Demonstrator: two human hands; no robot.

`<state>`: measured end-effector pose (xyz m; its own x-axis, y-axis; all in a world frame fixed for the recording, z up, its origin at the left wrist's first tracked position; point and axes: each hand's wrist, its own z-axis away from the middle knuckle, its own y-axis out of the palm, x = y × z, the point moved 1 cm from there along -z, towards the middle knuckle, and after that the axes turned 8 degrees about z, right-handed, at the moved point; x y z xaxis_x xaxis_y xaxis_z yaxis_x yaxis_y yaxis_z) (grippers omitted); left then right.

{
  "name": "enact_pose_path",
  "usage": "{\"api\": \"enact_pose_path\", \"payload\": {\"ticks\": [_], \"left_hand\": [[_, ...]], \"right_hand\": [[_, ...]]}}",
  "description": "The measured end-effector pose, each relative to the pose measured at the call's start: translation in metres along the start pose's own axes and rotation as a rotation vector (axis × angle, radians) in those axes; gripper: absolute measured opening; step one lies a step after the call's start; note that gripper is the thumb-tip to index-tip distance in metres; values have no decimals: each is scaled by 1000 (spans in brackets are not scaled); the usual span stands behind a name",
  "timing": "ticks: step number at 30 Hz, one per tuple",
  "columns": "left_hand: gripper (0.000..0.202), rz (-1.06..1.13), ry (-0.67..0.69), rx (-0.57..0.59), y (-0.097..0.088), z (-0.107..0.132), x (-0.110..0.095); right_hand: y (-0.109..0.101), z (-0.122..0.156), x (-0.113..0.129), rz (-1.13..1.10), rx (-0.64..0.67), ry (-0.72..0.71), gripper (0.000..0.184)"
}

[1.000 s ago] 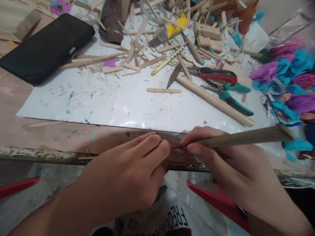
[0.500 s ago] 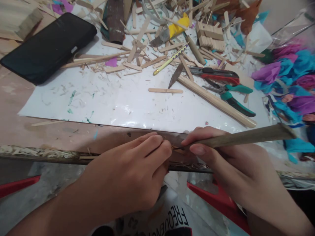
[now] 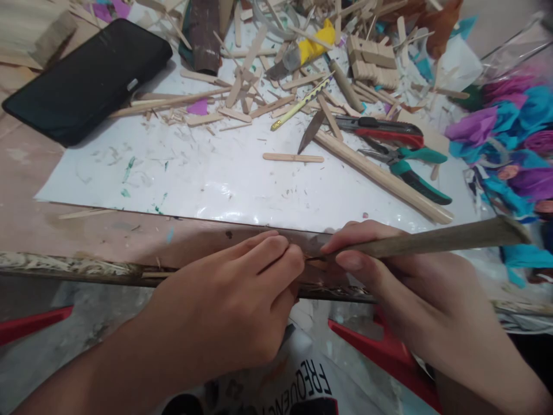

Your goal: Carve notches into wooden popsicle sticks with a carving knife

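My left hand (image 3: 233, 300) is curled closed at the table's near edge, its fingertips pinched on something small that I cannot make out. My right hand (image 3: 401, 288) is closed around a long brownish wooden stick (image 3: 436, 239) that runs out to the right. The stick's near tip meets my left fingertips over the worn table edge (image 3: 78, 268). Both hands touch each other just in front of the white sheet (image 3: 207, 178).
On the white sheet lie scattered wooden sticks and shavings (image 3: 259, 98), a loose flat stick (image 3: 292, 157), a long wooden strip (image 3: 382, 176), a red utility knife (image 3: 380, 128) and green-handled pliers (image 3: 410, 167). A black phone (image 3: 90, 78) lies far left. Coloured paper flowers (image 3: 505, 138) sit right.
Almost nothing moved; the view drifted slightly, and my hands keep the same grip at the table edge.
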<state>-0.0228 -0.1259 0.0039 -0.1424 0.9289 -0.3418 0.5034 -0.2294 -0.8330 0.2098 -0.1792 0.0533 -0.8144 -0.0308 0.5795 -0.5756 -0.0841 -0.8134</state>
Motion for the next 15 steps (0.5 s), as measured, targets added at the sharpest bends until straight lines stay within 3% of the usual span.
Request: {"api": "enact_pose_path", "payload": {"ticks": [6, 10, 13, 15], "left_hand": [[19, 19, -29, -11, 0, 0, 0], [19, 36, -31, -2, 1, 1, 0], [20, 55, -19, -19, 1, 0, 0], [22, 37, 4, -30, 1, -1, -1]], "right_hand": [[5, 8, 8, 177, -9, -102, 21], [19, 20, 10, 370, -113, -232, 24], [30, 33, 11, 355, -163, -292, 7], [34, 40, 10, 372, -207, -362, 22]]}}
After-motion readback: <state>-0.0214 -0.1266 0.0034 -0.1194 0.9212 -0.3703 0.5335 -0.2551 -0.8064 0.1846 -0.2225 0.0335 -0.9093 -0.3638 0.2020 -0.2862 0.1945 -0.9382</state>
